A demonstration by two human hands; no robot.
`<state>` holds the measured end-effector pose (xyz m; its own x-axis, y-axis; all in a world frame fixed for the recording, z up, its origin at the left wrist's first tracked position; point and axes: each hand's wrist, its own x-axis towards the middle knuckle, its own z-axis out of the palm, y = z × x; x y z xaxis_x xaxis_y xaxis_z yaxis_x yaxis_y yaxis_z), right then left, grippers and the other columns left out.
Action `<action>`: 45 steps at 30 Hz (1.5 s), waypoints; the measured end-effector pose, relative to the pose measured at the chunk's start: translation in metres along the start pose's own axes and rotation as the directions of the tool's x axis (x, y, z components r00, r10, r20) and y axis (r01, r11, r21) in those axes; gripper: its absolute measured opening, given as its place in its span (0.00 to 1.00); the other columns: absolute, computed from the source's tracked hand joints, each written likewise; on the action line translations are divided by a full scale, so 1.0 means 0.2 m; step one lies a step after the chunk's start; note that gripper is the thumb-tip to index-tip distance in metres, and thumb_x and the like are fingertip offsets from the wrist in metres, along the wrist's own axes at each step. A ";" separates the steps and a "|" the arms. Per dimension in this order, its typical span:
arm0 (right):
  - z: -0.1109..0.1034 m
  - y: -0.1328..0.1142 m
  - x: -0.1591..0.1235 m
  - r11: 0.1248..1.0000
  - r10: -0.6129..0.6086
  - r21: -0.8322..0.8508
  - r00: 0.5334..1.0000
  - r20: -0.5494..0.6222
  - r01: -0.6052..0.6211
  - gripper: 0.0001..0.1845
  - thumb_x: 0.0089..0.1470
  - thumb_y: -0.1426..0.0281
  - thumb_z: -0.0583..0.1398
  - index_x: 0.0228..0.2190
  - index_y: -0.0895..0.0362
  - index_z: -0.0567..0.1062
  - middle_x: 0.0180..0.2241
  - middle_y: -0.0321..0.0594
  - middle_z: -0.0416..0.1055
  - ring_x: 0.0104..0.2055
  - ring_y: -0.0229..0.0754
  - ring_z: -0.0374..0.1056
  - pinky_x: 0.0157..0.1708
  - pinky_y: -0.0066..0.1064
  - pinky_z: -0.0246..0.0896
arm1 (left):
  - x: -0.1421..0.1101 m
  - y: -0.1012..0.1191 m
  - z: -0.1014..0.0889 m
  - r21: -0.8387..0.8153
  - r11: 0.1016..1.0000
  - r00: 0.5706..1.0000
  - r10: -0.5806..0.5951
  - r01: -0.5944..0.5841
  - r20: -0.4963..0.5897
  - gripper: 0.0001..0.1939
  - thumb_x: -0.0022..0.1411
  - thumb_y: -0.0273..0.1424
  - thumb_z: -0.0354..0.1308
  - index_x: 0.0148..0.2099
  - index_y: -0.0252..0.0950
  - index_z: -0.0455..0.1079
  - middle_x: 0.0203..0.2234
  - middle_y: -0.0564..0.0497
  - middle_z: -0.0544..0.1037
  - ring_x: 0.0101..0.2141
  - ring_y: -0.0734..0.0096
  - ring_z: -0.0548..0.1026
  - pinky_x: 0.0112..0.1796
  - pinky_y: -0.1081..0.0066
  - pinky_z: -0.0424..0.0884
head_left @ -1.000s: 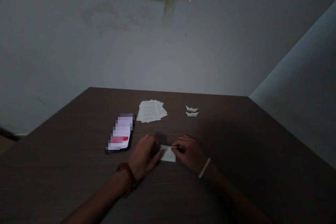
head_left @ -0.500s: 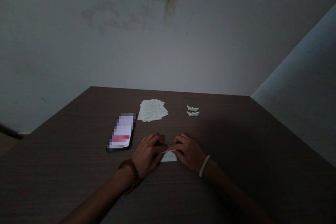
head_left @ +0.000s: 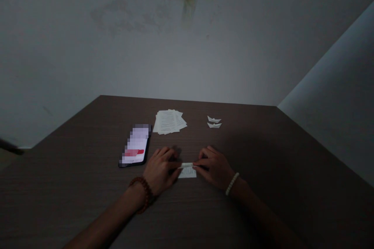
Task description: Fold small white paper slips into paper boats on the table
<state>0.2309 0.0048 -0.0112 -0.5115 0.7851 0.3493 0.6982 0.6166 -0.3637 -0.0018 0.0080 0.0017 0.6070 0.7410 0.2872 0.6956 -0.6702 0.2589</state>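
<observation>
Head view: mid-fold on a small slip of paper, lying flat on the desk between the two hands. Left hand and right hand both pinching the slip's far edge, fingers closed on it, that edge turned over into a narrow band. Next, likely pressing the crease flat along its length, evenly. Thin, white, printed, rectangular. Beyond the fingers: a fanned stack of sheets and two small folded boats. Left of them, a glossy phone. Dark wood-grain surface.
</observation>
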 end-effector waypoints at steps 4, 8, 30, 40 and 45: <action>0.01 -0.01 -0.01 1.000 0.021 0.023 0.999 -0.029 -0.021 0.04 0.53 0.67 0.63 0.32 0.53 0.79 0.32 0.38 0.68 0.36 0.40 0.61 0.33 0.30 0.55 | 0.00 -0.01 0.01 -0.014 1.000 1.000 -0.008 0.007 -0.027 0.08 0.60 0.32 0.56 0.34 0.41 0.76 0.36 0.48 0.72 0.41 0.59 0.64 0.39 0.60 0.61; 0.02 -0.01 0.00 0.996 0.021 0.090 0.998 -0.058 -0.016 0.04 0.52 0.70 0.63 0.33 0.55 0.78 0.33 0.39 0.71 0.36 0.39 0.63 0.36 0.30 0.58 | -0.01 -0.02 0.04 -0.059 0.998 0.999 -0.003 0.000 -0.053 0.08 0.60 0.30 0.54 0.35 0.40 0.76 0.36 0.47 0.72 0.40 0.60 0.65 0.39 0.60 0.62; -0.01 -0.06 0.00 0.998 0.006 -0.062 1.000 0.001 -0.006 0.08 0.53 0.72 0.61 0.37 0.54 0.76 0.31 0.39 0.76 0.33 0.42 0.64 0.32 0.30 0.58 | -0.01 -0.02 0.03 0.010 1.000 1.000 0.007 -0.007 -0.011 0.07 0.59 0.29 0.55 0.36 0.39 0.75 0.37 0.47 0.71 0.41 0.58 0.64 0.39 0.59 0.63; 0.03 -0.06 0.01 0.980 0.178 0.108 0.977 -0.113 -0.166 0.22 0.51 0.72 0.62 0.49 0.53 0.70 0.30 0.37 0.76 0.37 0.43 0.68 0.38 0.33 0.63 | -0.03 0.02 0.01 0.030 0.995 0.964 0.096 -0.091 -0.249 0.13 0.62 0.37 0.53 0.45 0.34 0.68 0.41 0.43 0.70 0.40 0.59 0.67 0.40 0.60 0.66; 0.04 -0.07 0.01 0.961 0.210 0.212 0.967 -0.147 -0.176 0.25 0.49 0.74 0.61 0.51 0.54 0.68 0.29 0.36 0.76 0.36 0.43 0.70 0.38 0.32 0.64 | -0.03 0.02 0.02 0.071 0.958 0.950 0.285 -0.278 -0.129 0.11 0.63 0.33 0.53 0.48 0.37 0.68 0.41 0.44 0.72 0.40 0.61 0.68 0.40 0.61 0.64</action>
<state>0.2153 -0.0014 -0.0129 -0.2743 0.8797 0.3883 0.6550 0.4666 -0.5944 -0.0009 0.0012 -0.0036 0.7249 0.5075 0.4657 0.5252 -0.8447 0.1029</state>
